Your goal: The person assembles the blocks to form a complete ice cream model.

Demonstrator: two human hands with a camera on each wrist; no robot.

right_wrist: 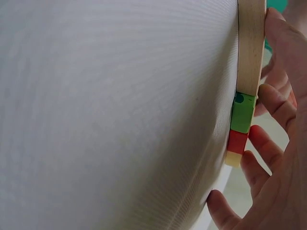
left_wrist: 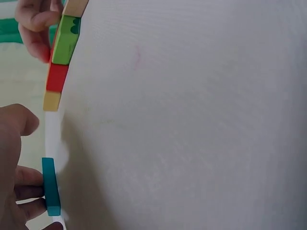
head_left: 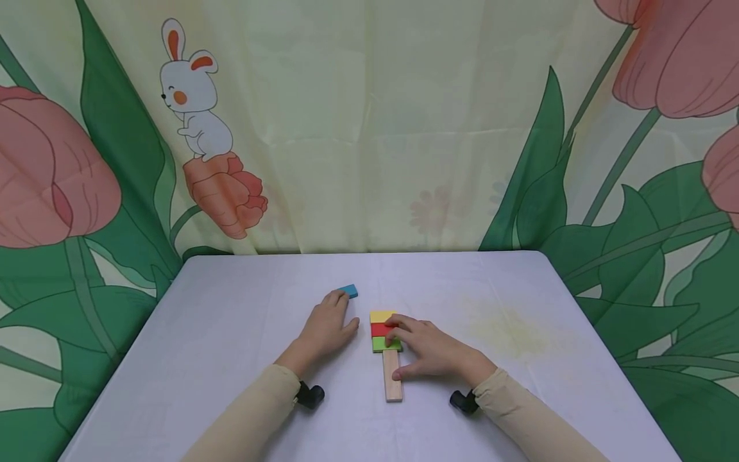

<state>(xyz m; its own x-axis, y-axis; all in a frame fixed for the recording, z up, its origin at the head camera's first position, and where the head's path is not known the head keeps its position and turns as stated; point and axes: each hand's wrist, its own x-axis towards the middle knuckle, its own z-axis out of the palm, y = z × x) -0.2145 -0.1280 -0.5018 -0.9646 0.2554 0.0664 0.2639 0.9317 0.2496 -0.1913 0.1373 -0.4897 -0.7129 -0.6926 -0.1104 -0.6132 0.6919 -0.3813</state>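
Lying flat on the table, a blue block is touched on top by the extended fingers of my left hand; the thumb stands apart from it. To the right, a yellow block, a red block and a green block form a touching column. A plain wooden strip continues from the green one toward me. My right hand rests its spread fingertips on the column, its thumb on the strip. In the right wrist view, dark marks show on the green block.
A white cloth covers the table, with a faint yellowish stain on the right side. Behind it hangs a curtain printed with tulips and a rabbit. Black wrist cameras sit at both cuffs.
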